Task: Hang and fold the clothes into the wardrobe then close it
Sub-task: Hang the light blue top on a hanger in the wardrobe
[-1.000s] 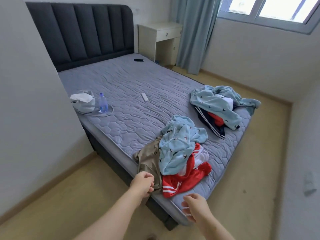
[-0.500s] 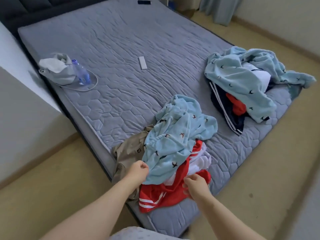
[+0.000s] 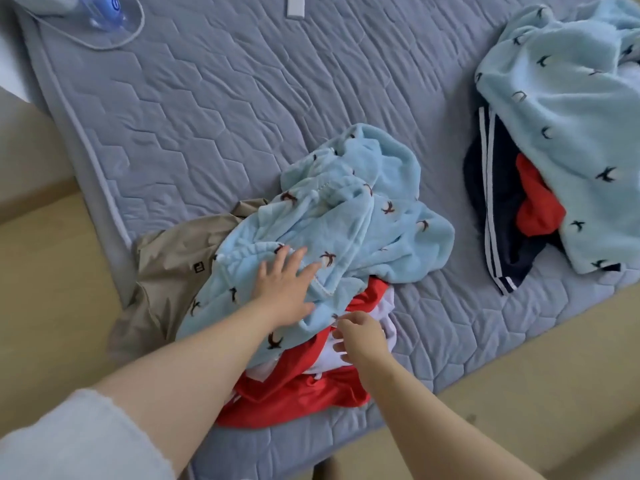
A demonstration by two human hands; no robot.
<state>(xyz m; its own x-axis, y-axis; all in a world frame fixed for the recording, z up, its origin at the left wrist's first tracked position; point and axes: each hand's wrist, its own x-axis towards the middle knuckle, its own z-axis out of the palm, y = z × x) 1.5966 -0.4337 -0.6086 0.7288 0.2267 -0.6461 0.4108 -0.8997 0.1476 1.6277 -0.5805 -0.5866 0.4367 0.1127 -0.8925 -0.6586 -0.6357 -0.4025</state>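
fleece [image 3: 346, 216] in pale blue tops the near pile at the bed [image 3: 225, 98] edge, running away toward the upper right. left hand [image 3: 285, 285] lies flat on its middle, fingers spread. right hand [image 3: 362, 337] curls at its near hem, over the red-and-white garment [image 3: 301, 393]; whether it pinches cloth i cannot tell.

Crumpled clothes [image 3: 346, 216] on mattress [image 3: 207, 98]

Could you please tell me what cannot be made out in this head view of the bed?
All in the head view:
- Right hand: its own back hides the fingertips, so any grip is unclear.
- Red and white garment: largely buried under the light blue fleece garment.
- Clear plastic bottle: cut off by the top edge.
- Wardrobe: out of frame.
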